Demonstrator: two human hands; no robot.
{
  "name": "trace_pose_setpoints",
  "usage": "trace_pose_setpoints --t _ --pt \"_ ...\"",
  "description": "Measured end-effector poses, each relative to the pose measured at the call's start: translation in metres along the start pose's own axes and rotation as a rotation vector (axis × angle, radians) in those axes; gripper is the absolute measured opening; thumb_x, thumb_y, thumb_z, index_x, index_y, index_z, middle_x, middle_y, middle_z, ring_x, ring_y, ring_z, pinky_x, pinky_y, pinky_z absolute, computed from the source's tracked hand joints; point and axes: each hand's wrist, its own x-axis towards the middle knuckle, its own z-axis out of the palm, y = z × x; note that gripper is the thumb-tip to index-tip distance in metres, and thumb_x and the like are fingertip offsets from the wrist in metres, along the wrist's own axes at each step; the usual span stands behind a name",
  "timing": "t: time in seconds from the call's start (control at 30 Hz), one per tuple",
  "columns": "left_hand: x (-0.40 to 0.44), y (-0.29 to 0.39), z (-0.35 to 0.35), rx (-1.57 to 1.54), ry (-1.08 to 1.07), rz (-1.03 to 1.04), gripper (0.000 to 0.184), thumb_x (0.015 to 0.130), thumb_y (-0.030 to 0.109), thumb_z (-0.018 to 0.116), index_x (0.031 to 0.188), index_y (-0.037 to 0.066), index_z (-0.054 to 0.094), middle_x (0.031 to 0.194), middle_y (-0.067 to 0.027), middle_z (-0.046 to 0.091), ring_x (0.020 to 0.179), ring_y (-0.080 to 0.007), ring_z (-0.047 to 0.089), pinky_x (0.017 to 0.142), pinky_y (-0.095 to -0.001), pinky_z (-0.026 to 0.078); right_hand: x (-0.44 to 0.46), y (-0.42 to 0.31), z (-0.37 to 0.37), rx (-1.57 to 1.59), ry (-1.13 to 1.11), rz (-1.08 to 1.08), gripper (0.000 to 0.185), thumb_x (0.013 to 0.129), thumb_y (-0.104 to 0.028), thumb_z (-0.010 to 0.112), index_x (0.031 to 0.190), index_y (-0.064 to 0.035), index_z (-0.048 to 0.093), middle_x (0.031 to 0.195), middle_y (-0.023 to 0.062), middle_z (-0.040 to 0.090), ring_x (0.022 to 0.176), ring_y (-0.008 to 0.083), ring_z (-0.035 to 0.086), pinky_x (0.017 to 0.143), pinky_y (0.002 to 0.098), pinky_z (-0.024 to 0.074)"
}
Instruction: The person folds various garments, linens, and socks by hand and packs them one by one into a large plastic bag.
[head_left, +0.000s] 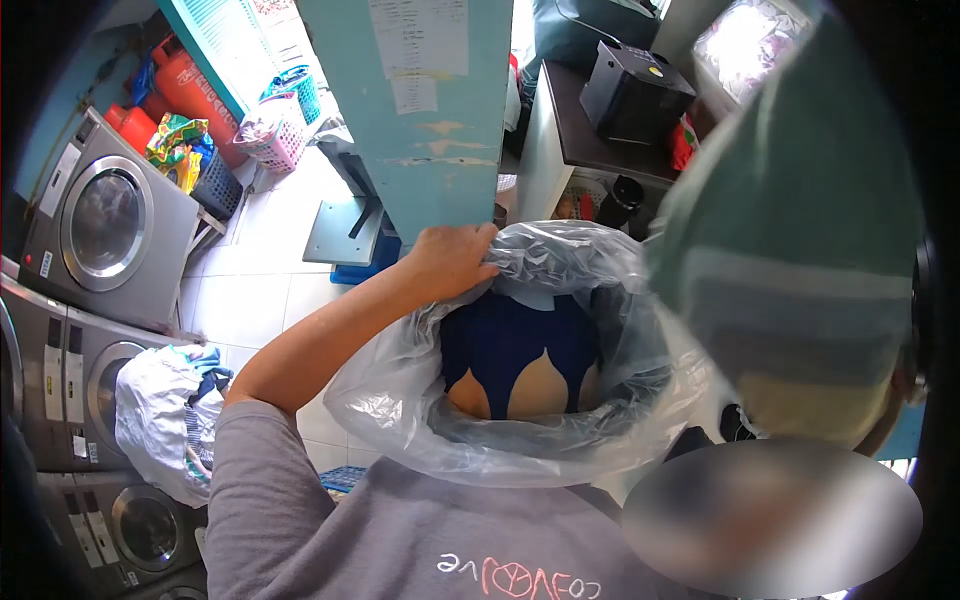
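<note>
Above the tiled floor (250,308), my left hand (450,262) grips the clear bag (400,420), navy-and-tan cloth (515,340) inside, by its far-left rim, but I cannot tell whether my right hand (904,384) holds the green cloth (800,220), and the seemingly unheld right rim could sag.

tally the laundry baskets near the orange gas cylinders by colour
pink basket: 1
turquoise basket: 1
dark basket: 1
total: 3
</note>
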Motion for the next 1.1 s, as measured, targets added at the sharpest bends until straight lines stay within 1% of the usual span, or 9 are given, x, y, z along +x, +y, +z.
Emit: trace_pose_setpoints --t 0.3,0.5,0.57,0.63,0.73,0.8,0.87,1.0,1.1 --pt "-0.006 -0.05 0.043 -0.384 0.076 0.196 0.041 0.076 0.03 0.063 0.107 0.004 0.055 0.099 -0.0163 0.06 0.094 -0.0323 0.058 0.08 -0.04 0.046 -0.002 0.093 0.13 0.319 -0.863 0.552 0.044 0.075 -0.026 0.061 0.112 -0.0031 0.056 0.099 0.0079 0.059 0.09 0.0208 0.058 0.082 0.0319 0.0463" --pt "0.006 -0.064 0.059 -0.723 0.071 0.248 0.041 0.077 0.028 0.063 0.109 0.003 0.055 0.103 -0.0181 0.06 0.098 -0.0337 0.056 0.083 -0.0389 0.045 0.007 0.123 0.148 0.032 -0.831 0.787 0.054 0.071 -0.018 0.062 0.12 -0.0011 0.047 0.105 0.0138 0.059 0.088 0.0264 0.06 0.082 0.0369 0.0482" --pt "-0.002 -0.052 0.03 -0.209 0.079 0.219 0.045 0.077 0.031 0.06 0.112 0.006 0.054 0.107 -0.02 0.058 0.1 -0.035 0.054 0.082 -0.0428 0.044 0.015 0.132 0.147 -0.075 -0.871 0.811 0.055 0.071 -0.018 0.062 0.121 -0.0007 0.047 0.107 0.0142 0.058 0.09 0.0272 0.06 0.083 0.0376 0.0476" --pt "-0.001 -0.037 0.009 -0.232 0.04 0.162 0.045 0.077 0.03 0.06 0.113 0.005 0.054 0.108 -0.0205 0.058 0.1 -0.036 0.054 0.083 -0.042 0.043 0.022 0.145 0.144 -0.183 -0.909 0.828 0.056 0.071 -0.019 0.062 0.121 -0.0003 0.047 0.109 0.0147 0.058 0.092 0.0279 0.06 0.084 0.0384 0.0471" --pt "0.002 -0.028 0.003 -0.289 0.02 0.119 0.045 0.076 0.028 0.06 0.113 0.003 0.053 0.108 -0.0213 0.057 0.1 -0.0371 0.052 0.083 -0.0409 0.042 0.024 0.147 0.139 -0.401 -0.987 0.518 0.056 0.072 -0.02 0.063 0.122 0.0009 0.046 0.106 0.0151 0.06 0.091 0.0296 0.06 0.081 0.0393 0.0472" --pt "0.004 -0.03 0.005 -0.322 0.046 0.113 0.044 0.076 0.027 0.06 0.113 0.003 0.053 0.108 -0.0215 0.057 0.1 -0.0372 0.052 0.083 -0.0405 0.042 0.009 0.089 0.144 -1.378 -0.907 -0.131 0.055 0.077 -0.023 0.062 0.123 0.0003 0.045 0.101 0.0159 0.061 0.088 0.0316 0.061 0.076 0.0395 0.0475" --pt "0.004 -0.033 0.014 -0.315 0.175 0.17 0.042 0.075 0.025 0.061 0.11 0.002 0.053 0.107 -0.022 0.057 0.1 -0.0367 0.052 0.083 -0.0403 0.042 -0.016 0.04 0.138 -1.177 -0.533 -0.426 0.057 0.081 -0.035 0.062 0.126 -0.0046 0.045 0.099 0.0164 0.062 0.085 0.0327 0.061 0.07 0.0409 0.0479" --pt "0.008 -0.029 0.012 -0.272 0.065 0.093 0.038 0.074 0.024 0.061 0.105 0.002 0.056 0.104 -0.0218 0.058 0.098 -0.0375 0.054 0.081 -0.0416 0.043 -0.048 0.032 0.178 -0.622 -0.787 -1.198 0.067 0.077 -0.057 0.053 0.131 -0.0172 0.044 0.133 0.0166 0.043 0.121 0.0342 0.043 0.097 0.0483 0.0334" --pt "0.012 -0.045 0.038 -0.271 0.169 0.119 0.035 0.073 0.024 0.062 0.1 0.003 0.058 0.1 -0.0211 0.06 0.094 -0.0381 0.056 0.078 -0.0425 0.045 -0.072 0.068 0.206 -0.728 -0.951 -1.362 0.071 0.076 -0.06 0.051 0.133 -0.0197 0.042 0.144 0.0158 0.026 0.133 0.0366 0.021 0.105 0.052 0.0167"
